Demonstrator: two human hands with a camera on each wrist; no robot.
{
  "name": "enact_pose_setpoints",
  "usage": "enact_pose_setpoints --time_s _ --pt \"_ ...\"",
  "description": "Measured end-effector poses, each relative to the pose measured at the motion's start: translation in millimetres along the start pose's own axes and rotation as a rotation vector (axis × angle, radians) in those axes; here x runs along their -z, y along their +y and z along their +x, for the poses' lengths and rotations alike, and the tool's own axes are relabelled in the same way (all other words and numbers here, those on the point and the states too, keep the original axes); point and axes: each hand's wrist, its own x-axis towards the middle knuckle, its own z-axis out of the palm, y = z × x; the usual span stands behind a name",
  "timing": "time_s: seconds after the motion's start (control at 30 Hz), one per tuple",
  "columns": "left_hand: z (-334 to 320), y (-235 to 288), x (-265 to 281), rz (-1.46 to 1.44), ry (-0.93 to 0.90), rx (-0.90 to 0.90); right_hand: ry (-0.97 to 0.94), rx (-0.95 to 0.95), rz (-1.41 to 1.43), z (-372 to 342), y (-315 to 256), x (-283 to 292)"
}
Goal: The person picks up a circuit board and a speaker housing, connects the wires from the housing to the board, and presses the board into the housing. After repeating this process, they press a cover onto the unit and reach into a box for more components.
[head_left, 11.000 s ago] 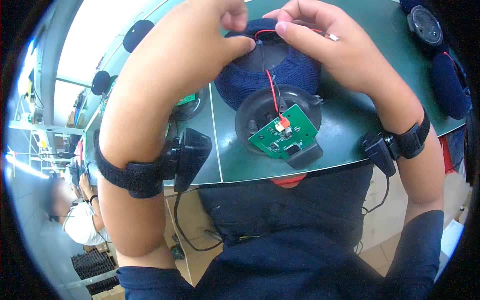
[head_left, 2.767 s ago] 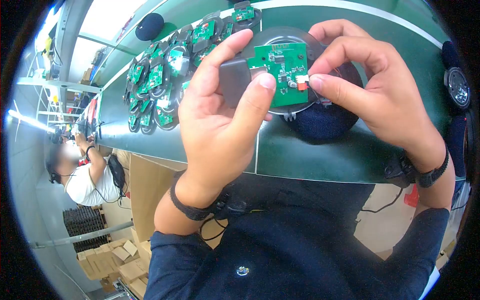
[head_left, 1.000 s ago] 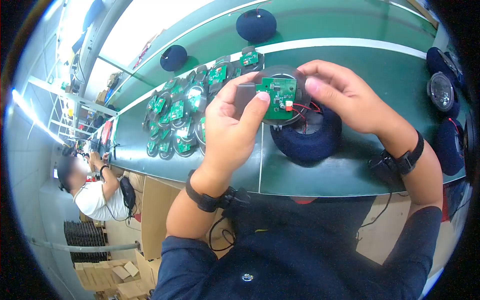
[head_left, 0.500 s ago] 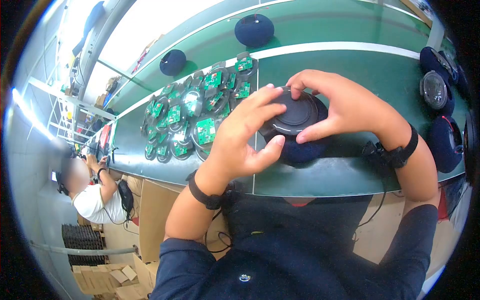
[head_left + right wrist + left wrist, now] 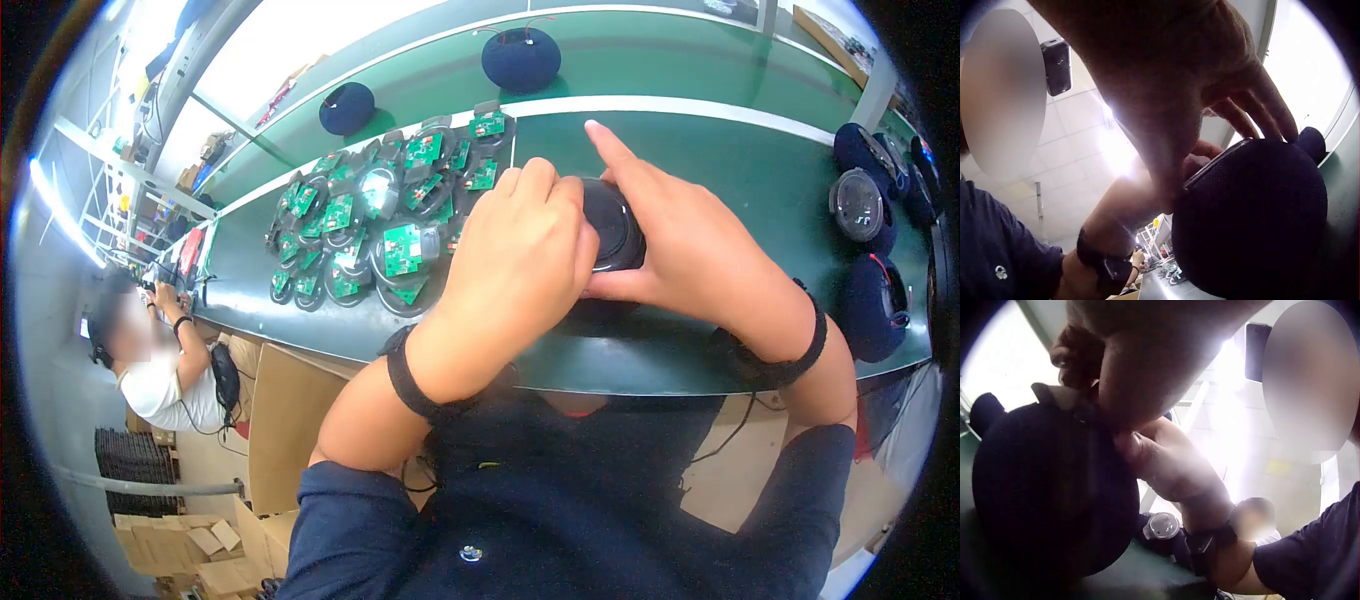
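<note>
Person in a white shirt (image 5: 180, 400), one, beyond the left end of the green surface (image 5: 740, 150).
Cardboard (image 5: 288, 430), below the surface's front edge.
Small dark ball (image 5: 347, 109), one, past the white rear edge.
Circuit-board discs (image 5: 338, 214), many: black, round, green boards uppermost, heaped from the rear edge toward the front edge.
Larger dark ball (image 5: 521, 60), one, also past the rear edge, red wires on top.
Left hand (image 5: 518, 258), banded at the wrist: fingers curled in against the black disc; whether they grip it cannot be told.
Black disc (image 5: 613, 230), one, smooth, between the hands, on top of the fabric ball (image 5: 1250, 219), near the middle of the front edge.
Right hand (image 5: 678, 225), banded: fingers nearly straight, spread wide from the thumb, touching the ball.
Clear-faced disc (image 5: 858, 205), one, and wired ball (image 5: 874, 308), one, toward the right edge, the ball nearer the front corner.
</note>
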Motion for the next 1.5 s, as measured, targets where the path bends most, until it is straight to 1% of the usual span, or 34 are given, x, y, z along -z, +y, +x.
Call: enact_pose_setpoints --time_s 0.13,0.23,0.3,0.33,0.4,0.43,0.5,0.53,0.57,0.63,0.67,0.7,0.73,0.77,0.8,0.83,0.9,0.93,0.97,1.0,1.03,1.1,1.13,1.17,1.2,1.23,1.3,1.33,1.37,1.43,1.47,1.5 --pt "6.2 -4.4 -13.6 -0.023 0.041 0.038 -0.016 -0.017 0.003 -2.9 -4.4 -1.9" --pt "12.1 -5.3 -18.8 -0.01 0.031 0.072 0.02 -0.012 -0.021 -3.5 -3.8 -5.4" --pt "17.7 -1.8 -15.8 -0.014 -0.066 0.05 0.007 -0.048 -0.055 -2.9 -3.6 -4.4" --pt "18.7 -4.3 -17.7 -0.015 -0.063 0.051 0.006 -0.047 -0.057 -2.5 -3.5 -4.0" --pt "18.3 -10.3 -21.5 -0.03 -0.003 -0.061 -0.003 -0.059 -0.075 -2.4 -3.9 -3.8" --pt "17.3 -10.6 -19.6 -0.032 -0.002 -0.059 -0.006 -0.059 -0.077 -2.6 -5.0 -3.5" --pt "18.8 -12.3 -12.0 -0.135 -0.034 -0.122 -0.027 -0.084 -0.08 -1.3 -7.1 -1.0" --pt "17.2 -10.2 -4.7 -0.202 -0.102 -0.074 -0.026 -0.086 -0.087 -1.4 -7.4 -1.0" --pt "15.3 -11.6 -7.0 -0.205 -0.096 -0.077 -0.019 -0.085 -0.098 -1.8 -7.5 -2.2" --pt "13.4 -13.8 -12.3 -0.279 0.031 -0.081 -0.01 -0.085 -0.119 -1.2 -8.8 -0.5" --pt "12.9 -12.9 -7.9 -0.216 -0.077 -0.053 -0.042 -0.131 -0.131 0.0 -9.8 1.5" --pt "13.9 -9.6 -4.8 -0.22 -0.069 -0.057 -0.075 -0.177 -0.142 0.8 -10.0 3.7" --pt "14.3 -6.4 -2.9 -0.192 -0.024 -0.117 -0.075 -0.18 -0.151 1.5 -6.7 4.6" --pt "16.2 -4.5 -2.1 -0.164 0.022 -0.177 -0.042 -0.159 -0.189 3.6 0.6 4.8" --pt "20.0 -3.0 -3.1 -0.173 0.151 -0.203 -0.008 -0.137 -0.226 6.3 8.5 5.9" --pt "26.4 -7.3 -3.6 -0.131 0.278 -0.247 0.026 -0.176 -0.257 9.0 17.7 9.2" --pt "46.4 -15.1 -8.6 -0.246 0.459 -0.184 0.072 -0.227 -0.218 19.6 45.0 16.2" --pt "59.1 -22.4 -16.9 -0.25 0.477 -0.134 0.113 -0.269 -0.238 24.8 59.0 19.0" --pt "73.3 -32.0 -30.8 -0.254 0.483 -0.136 0.151 -0.313 -0.259 30.5 70.8 23.4" --pt "87.6 -42.5 -49.2 -0.238 0.413 -0.05 0.141 -0.415 -0.264 39.1 79.3 31.0" --pt "101.4 -51.1 -67.1 -0.223 0.346 0.037 0.126 -0.468 -0.306 47.9 92.4 36.3" --pt "127.4 -62.9 -99.4 -0.294 0.226 0.23 0.171 -0.552 -0.373 62.5 127.4 41.0" --pt "136.6 -69.9 -116.6 -0.272 0.243 0.227 0.175 -0.545 -0.384 67.9 140.8 43.8" --pt "143.7 -77.4 -133.3 -0.247 0.26 0.222 0.197 -0.619 -0.398 73.8 152.7 46.6" --pt "148.5 -83.2 -150.8 -0.178 0.319 0.181 0.219 -0.695 -0.408 77.9 166.1 48.1" --pt "148.4 -81.9 -163.4 -0.097 0.371 0.21 0.224 -0.69 -0.411 80.3 182.3 47.5" --pt "155.7 -88.2 -185.1 -0.117 0.3 0.231 0.399 -0.717 -0.39 83.5 215.3 46.4" --pt "158.8 -88.9 -191.4 -0.134 0.264 0.241 0.412 -0.729 -0.393 84.8 227.8 48.6" --pt "162.1 -90.0 -198.0 -0.132 0.263 0.237 0.415 -0.73 -0.39 83.8 242.2 48.2" --pt "170.9 -92.8 -210.2 -0.078 0.249 0.238 0.571 -0.675 -0.426 83.6 263.0 47.7" --pt "174.4 -94.0 -216.4 -0.071 0.298 0.242 0.612 -0.669 -0.423 82.7 268.8 47.2" --pt "178.2 -95.7 -222.0 -0.067 0.297 0.239 0.615 -0.67 -0.419 82.1 274.3 46.4"
